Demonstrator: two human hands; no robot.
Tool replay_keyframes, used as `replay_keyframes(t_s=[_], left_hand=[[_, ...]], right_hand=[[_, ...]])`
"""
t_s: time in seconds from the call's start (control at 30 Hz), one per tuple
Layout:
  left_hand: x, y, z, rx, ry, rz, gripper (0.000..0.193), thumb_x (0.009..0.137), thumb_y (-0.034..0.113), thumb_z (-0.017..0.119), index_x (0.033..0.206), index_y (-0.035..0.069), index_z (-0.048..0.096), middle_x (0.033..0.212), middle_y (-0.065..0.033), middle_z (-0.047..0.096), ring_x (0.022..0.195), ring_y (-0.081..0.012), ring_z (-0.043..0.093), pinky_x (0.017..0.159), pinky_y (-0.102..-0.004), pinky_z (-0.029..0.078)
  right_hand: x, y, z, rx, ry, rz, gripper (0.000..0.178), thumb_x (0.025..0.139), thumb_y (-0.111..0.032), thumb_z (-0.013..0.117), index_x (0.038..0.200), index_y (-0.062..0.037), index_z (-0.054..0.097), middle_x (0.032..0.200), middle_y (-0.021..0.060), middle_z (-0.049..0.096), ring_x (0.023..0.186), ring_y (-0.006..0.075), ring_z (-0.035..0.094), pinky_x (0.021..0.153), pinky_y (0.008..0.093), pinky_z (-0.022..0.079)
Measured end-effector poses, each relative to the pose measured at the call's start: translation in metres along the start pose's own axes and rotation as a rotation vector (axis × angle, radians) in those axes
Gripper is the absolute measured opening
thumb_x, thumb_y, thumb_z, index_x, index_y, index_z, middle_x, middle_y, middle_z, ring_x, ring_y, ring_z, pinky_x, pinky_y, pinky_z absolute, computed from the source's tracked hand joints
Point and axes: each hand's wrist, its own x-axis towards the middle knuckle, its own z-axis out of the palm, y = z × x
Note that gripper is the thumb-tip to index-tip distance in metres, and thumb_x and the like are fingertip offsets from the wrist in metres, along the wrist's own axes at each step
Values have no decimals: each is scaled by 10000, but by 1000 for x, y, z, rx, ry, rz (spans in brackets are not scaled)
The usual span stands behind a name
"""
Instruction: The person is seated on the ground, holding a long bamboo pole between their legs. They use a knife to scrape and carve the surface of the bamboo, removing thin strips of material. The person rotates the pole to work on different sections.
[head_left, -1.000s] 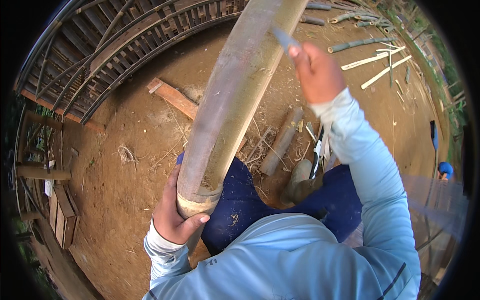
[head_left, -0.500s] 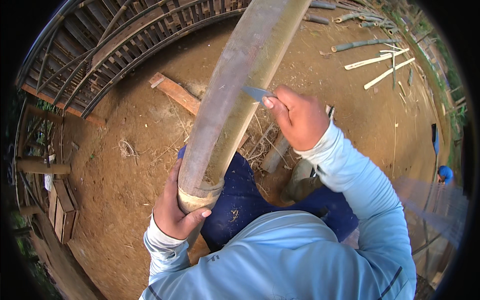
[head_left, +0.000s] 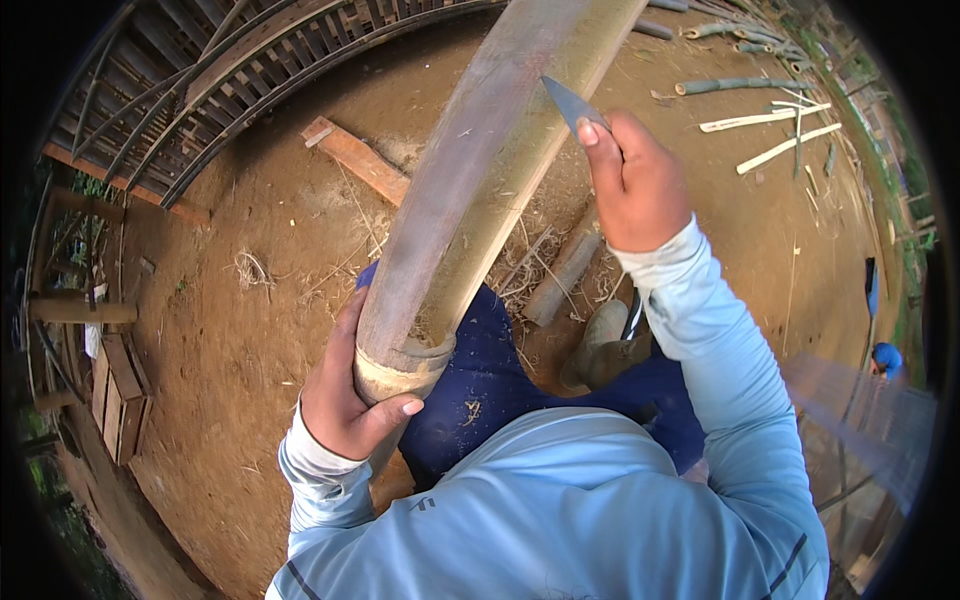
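Observation:
A thick bamboo pole [head_left: 450,200] with a long opening cut along its side slants from my lap up past the top of the picture. My left hand [head_left: 350,390] is wrapped round its lower end, thumb resting near the pale shaved ring. In my right hand [head_left: 640,180] is a knife [head_left: 570,103] with a pointed grey blade; my fist hides its handle. The blade lies over the opened side of the bamboo, tip up and to the left. Whether its edge touches the bamboo I cannot tell.
On the dirt floor, a reddish board [head_left: 355,160] and a short bamboo piece [head_left: 565,275] lie beyond my knees among shavings. Split strips [head_left: 770,120] and cut poles [head_left: 735,87] are at the far right. A slatted bamboo structure [head_left: 270,85] stands far left, a wooden box [head_left: 122,395] left.
My right hand with the knife has moved up and to the right along the bamboo, and the blade now points more upward. My left hand keeps its hold on the lower end.

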Motion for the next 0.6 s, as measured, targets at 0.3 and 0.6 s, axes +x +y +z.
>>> replay_keyframes(t_s=[0.3,0.6], left_hand=[[-1,-5,-3,-21,-25,-17,1131,793,459,862,1555,-93,235,1437,-282,530,1343,-371,556,1119,-414,417],[3,-5,-3,-45,-18,-16,1135,790,452,863,1552,-104,232,1438,-287,526,1349,-362,550,1119,-412,415]], right_hand=[[1,7,-1,75,16,14,349,1070,-318,545,848,-49,536,563,121,489,485,235,518,478,417,415],[-17,8,3,67,-58,-46,342,1065,-323,558,886,-31,557,600,159,490,490,262,522,506,415,419]])
